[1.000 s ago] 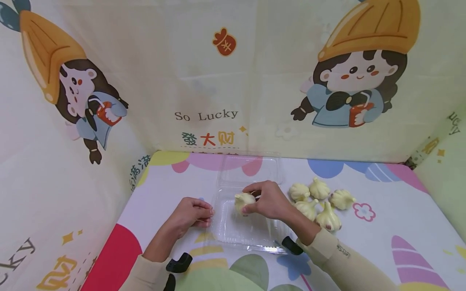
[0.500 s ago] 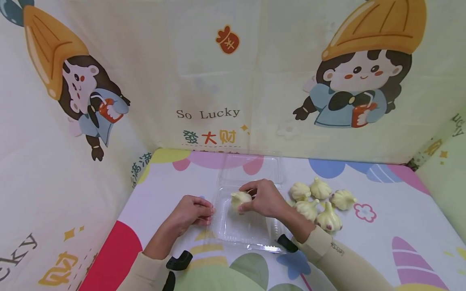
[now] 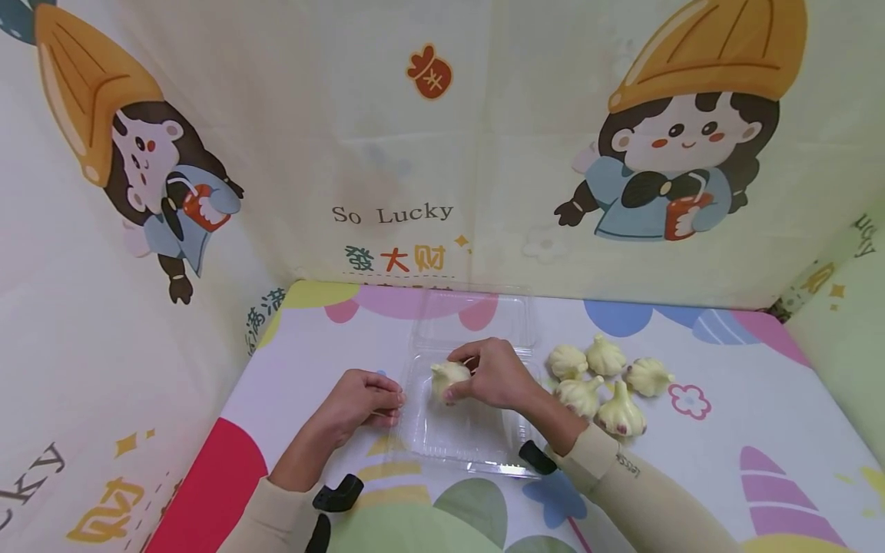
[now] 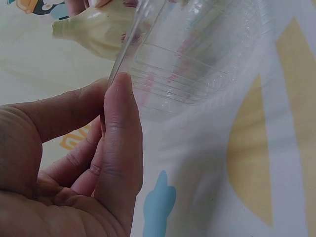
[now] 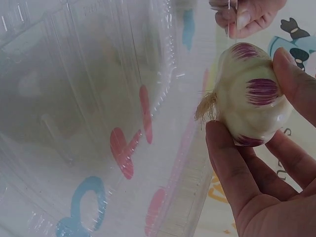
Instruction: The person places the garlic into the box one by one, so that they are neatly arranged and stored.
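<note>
A clear plastic clamshell box (image 3: 459, 445) lies open on the table, its lid (image 3: 473, 319) folded back toward the wall. With thumb and forefinger, my left hand (image 4: 74, 163) pinches the box's left rim. Above the box's base, my right hand (image 3: 494, 375) grips a garlic bulb (image 5: 252, 94) with thumb and fingers around it. Purple streaks and a tuft of roots mark the bulb in the right wrist view. Several more garlic bulbs (image 3: 621, 411) sit in a cluster to the right of the box.
A printed cloth (image 3: 691, 476) covers the table. Patterned fabric walls (image 3: 498, 192) stand behind it and on both sides. A black wrist strap piece (image 3: 339, 493) shows at the left wrist and another (image 3: 537, 458) at the right.
My right hand has shifted a little to the left over the box with the garlic bulb in it. The left hand stays at the rim.
</note>
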A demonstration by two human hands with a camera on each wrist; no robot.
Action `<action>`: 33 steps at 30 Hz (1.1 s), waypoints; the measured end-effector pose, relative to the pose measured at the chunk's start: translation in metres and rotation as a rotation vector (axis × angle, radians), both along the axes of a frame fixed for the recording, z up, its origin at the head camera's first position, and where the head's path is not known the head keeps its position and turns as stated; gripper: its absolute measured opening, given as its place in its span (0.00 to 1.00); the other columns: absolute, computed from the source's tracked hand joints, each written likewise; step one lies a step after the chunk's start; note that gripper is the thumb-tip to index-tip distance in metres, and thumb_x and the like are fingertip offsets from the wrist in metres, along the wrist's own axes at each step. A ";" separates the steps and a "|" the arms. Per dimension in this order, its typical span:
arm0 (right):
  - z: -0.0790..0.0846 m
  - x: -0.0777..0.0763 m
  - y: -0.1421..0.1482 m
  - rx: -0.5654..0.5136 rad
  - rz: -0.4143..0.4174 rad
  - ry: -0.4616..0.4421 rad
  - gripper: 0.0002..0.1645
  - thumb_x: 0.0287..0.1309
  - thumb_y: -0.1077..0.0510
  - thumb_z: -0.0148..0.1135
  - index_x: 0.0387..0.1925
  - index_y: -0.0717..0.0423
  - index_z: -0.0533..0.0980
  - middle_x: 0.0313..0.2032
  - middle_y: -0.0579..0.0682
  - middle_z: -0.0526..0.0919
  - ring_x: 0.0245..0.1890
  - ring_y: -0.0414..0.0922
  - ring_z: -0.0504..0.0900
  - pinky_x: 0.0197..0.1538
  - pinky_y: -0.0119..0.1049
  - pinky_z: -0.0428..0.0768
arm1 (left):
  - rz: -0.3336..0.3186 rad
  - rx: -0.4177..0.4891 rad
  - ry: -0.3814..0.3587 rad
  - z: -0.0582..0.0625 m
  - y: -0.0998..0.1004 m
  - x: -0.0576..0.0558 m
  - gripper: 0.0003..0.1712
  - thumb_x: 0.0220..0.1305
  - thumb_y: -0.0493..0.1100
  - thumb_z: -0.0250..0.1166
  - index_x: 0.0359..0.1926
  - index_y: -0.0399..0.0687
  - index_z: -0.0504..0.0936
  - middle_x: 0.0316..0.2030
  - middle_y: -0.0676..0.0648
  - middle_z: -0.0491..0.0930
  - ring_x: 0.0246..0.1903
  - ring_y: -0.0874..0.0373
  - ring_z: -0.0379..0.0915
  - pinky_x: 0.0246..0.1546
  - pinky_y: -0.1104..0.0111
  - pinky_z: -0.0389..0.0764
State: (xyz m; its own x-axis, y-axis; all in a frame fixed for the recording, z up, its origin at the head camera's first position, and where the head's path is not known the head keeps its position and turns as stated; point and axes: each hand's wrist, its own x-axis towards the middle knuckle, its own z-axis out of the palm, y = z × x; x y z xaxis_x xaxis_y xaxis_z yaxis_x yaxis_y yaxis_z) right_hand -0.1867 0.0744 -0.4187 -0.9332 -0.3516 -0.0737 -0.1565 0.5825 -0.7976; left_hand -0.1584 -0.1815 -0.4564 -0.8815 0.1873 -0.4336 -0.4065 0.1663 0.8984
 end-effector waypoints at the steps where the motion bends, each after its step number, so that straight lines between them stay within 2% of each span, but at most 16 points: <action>1: 0.000 -0.001 0.000 0.002 0.001 0.001 0.30 0.34 0.54 0.91 0.45 0.53 0.89 0.38 0.49 0.92 0.39 0.45 0.87 0.37 0.32 0.83 | 0.000 0.001 -0.001 0.000 0.000 0.000 0.12 0.64 0.33 0.72 0.44 0.27 0.83 0.29 0.45 0.87 0.25 0.61 0.83 0.30 0.69 0.91; 22: -0.005 -0.009 -0.009 0.009 0.046 0.016 0.30 0.34 0.54 0.90 0.44 0.55 0.89 0.39 0.50 0.92 0.39 0.44 0.89 0.40 0.31 0.84 | 0.017 -0.016 -0.014 0.000 0.000 -0.002 0.10 0.64 0.33 0.71 0.42 0.28 0.84 0.29 0.44 0.88 0.25 0.60 0.84 0.30 0.68 0.91; 33: -0.011 -0.012 -0.011 0.036 0.036 0.017 0.30 0.35 0.54 0.90 0.45 0.54 0.89 0.38 0.49 0.92 0.38 0.41 0.87 0.39 0.31 0.83 | -0.001 -0.003 -0.004 0.002 0.001 0.000 0.12 0.64 0.34 0.72 0.44 0.27 0.83 0.28 0.46 0.87 0.25 0.61 0.84 0.30 0.69 0.91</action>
State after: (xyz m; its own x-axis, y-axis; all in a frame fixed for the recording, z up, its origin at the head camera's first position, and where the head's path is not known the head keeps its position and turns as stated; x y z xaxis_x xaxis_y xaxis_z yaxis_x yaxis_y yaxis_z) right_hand -0.1984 0.0630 -0.4302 -0.9214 -0.3820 -0.0715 -0.1906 0.6045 -0.7735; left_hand -0.1583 -0.1808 -0.4543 -0.8794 0.1872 -0.4378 -0.4101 0.1693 0.8962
